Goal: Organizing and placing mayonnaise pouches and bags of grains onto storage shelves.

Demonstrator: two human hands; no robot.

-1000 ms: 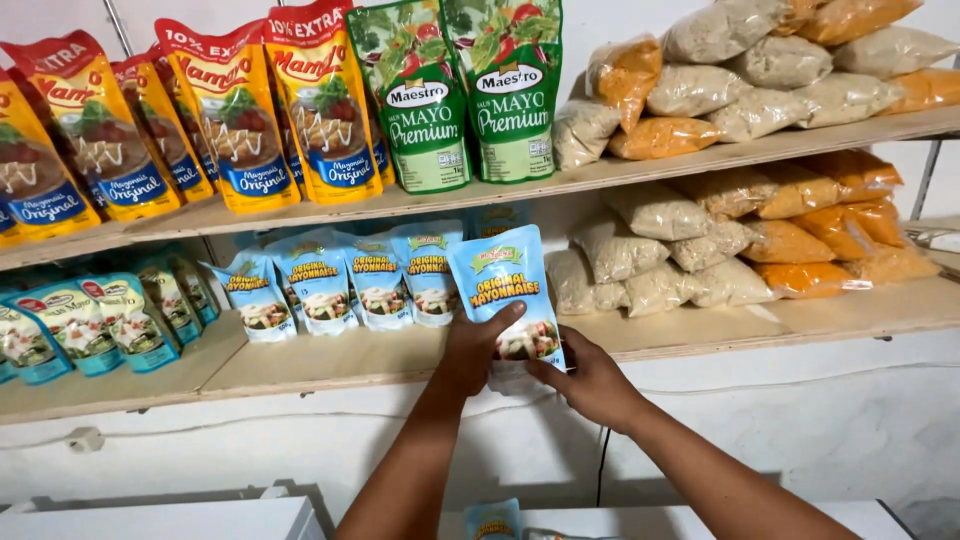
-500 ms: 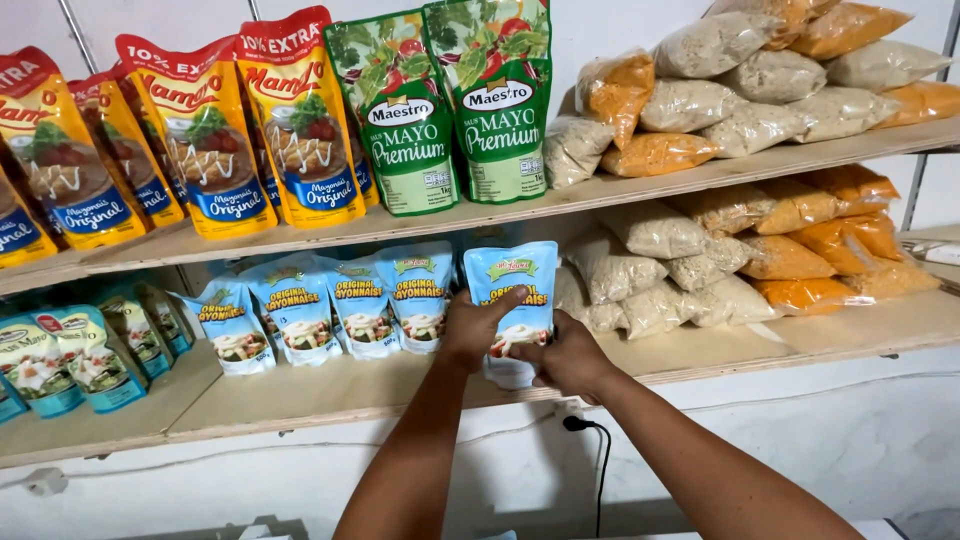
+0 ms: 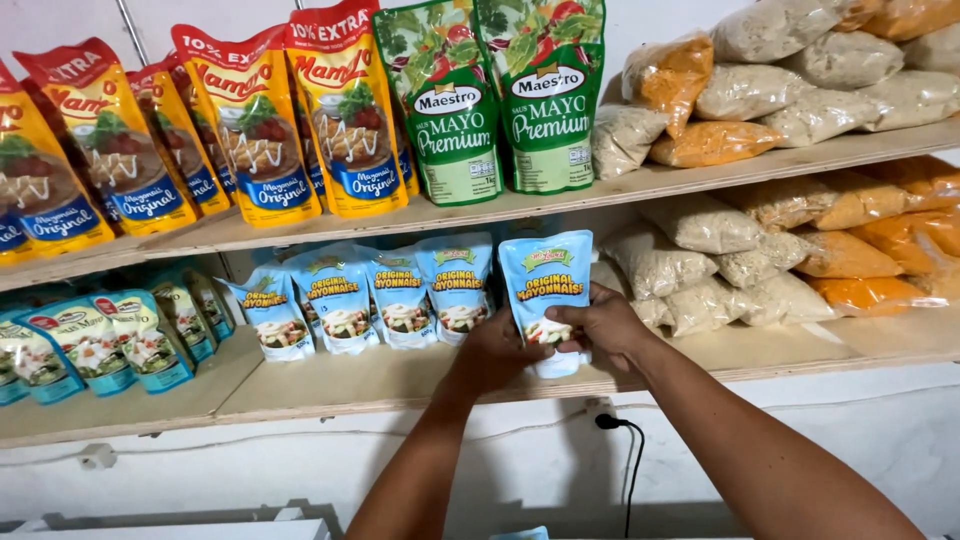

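Both of my hands hold one light-blue sauce pouch (image 3: pixel 546 283) upright at the front edge of the lower wooden shelf (image 3: pixel 400 378). My left hand (image 3: pixel 497 352) grips its lower left side and my right hand (image 3: pixel 603 326) wraps its lower right side. The pouch stands at the right end of a row of matching light-blue pouches (image 3: pixel 390 295).
Teal pouches (image 3: pixel 90 340) stand further left on the lower shelf. The upper shelf (image 3: pixel 560 195) carries red-and-yellow pouches (image 3: pixel 250 130) and two green pouches (image 3: pixel 500 95). Clear bags of beige and orange crumbs (image 3: pixel 800 230) fill the right of both shelves. A black plug and cable (image 3: pixel 625 450) hang below.
The view has shifted slightly. My hands have kept hold of the light-blue pouch and brought it lower, closer to the shelf edge beside the row.
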